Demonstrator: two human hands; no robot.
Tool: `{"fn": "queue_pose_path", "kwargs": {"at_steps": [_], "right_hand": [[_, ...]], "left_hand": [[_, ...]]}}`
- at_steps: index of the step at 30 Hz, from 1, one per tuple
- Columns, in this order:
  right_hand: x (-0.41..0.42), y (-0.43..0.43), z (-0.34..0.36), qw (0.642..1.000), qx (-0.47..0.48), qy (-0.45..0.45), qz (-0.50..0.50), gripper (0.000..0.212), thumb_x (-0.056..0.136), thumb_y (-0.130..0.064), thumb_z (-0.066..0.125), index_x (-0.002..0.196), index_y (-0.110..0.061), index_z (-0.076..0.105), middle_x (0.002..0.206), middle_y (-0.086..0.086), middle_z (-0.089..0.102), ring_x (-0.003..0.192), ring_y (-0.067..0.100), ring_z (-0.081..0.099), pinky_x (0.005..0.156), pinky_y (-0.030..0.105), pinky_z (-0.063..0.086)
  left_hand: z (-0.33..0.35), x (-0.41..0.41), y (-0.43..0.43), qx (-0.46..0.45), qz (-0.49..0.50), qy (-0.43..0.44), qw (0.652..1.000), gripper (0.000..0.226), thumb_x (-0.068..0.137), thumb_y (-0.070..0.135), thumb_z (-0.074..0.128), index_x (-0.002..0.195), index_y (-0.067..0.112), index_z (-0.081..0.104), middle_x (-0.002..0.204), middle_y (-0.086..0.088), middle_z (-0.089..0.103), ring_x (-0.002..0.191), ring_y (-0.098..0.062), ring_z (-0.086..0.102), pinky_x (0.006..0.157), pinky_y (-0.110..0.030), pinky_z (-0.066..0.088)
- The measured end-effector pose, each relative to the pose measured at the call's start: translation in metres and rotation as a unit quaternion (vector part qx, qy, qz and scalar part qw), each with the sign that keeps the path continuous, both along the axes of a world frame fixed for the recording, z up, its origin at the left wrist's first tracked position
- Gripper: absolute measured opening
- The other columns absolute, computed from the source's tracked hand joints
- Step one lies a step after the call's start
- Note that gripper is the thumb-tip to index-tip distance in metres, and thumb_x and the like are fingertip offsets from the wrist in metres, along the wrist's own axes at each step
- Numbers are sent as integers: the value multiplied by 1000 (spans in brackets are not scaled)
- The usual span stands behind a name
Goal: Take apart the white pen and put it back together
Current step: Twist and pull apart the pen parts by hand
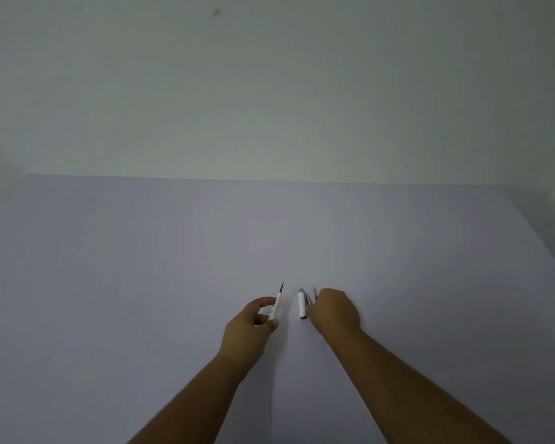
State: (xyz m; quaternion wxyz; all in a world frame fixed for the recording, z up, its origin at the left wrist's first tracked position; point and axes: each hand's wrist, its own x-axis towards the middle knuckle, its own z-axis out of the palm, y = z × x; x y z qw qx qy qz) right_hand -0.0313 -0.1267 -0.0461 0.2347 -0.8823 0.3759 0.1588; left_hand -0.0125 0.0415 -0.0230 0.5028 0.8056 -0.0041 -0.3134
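From the head camera, the white pen lies in pieces on a pale table (141, 283). The left hand (250, 325) pinches the front half of the pen (277, 305) between thumb and fingers, its dark tip pointing away from the person and lifted clear of the table; held this way, its open rear end seems ready to take the other parts. Just right of that piece, the cap half (302, 304), white with a silver end and clip, lies flat on the table. Just right of the cap, the right hand (332, 312) rests knuckles up, fingers curled down onto something thin and dark (315, 292) that pokes out beyond them, probably the refill; whether the fingers actually grip it I cannot tell. No box, tray or other container is in view, so the loose parts sit straight on the table.
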Motion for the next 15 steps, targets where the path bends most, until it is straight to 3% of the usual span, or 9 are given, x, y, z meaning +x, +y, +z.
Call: {"fn": "queue_pose_path", "kwargs": {"at_steps": [3, 6, 8, 12, 15], "right_hand": [[-2, 2, 1, 1000, 14, -8, -11, 24, 90, -25, 52, 100, -7, 65, 105, 9, 69, 98, 27, 67, 71, 30, 49], [-1, 0, 5, 996, 55, -44, -54, 27, 87, -31, 54, 68, -13, 55, 74, 4, 61, 77, 27, 66, 57, 25, 45], [0, -2, 9, 987, 90, -106, -86, 35, 85, -34, 58, 58, -17, 45, 59, -2, 47, 63, 20, 54, 49, 25, 36], [1, -6, 23, 915, 262, -246, -182, 12, 81, -21, 62, 86, -11, 66, 78, 2, 63, 67, 16, 53, 68, 31, 46], [2, -5, 35, 846, 385, -300, -213, 10, 88, -16, 60, 92, -17, 68, 87, 3, 69, 63, 11, 51, 64, 27, 47]], "left_hand": [[-1, -1, 0, 8, -4, 2, 1000, 31, 91, 21, 60, 117, 37, 60, 90, -2, 69, 80, -13, 63, 58, -20, 49], [-4, 0, -1, 19, -6, -1, 1000, 30, 89, 24, 61, 115, 40, 62, 92, -2, 70, 83, -15, 64, 72, -30, 54], [-4, -1, -1, 25, -12, -2, 1000, 29, 89, 25, 61, 113, 42, 62, 92, -1, 70, 86, -16, 65, 76, -34, 55], [-2, -2, -5, 30, -35, -17, 999, 27, 91, 26, 59, 112, 43, 60, 93, 0, 69, 87, -16, 63, 78, -34, 55], [3, -4, -9, 30, -48, -24, 998, 27, 92, 26, 59, 103, 50, 56, 92, 4, 68, 81, -11, 61, 72, -31, 56]]}}
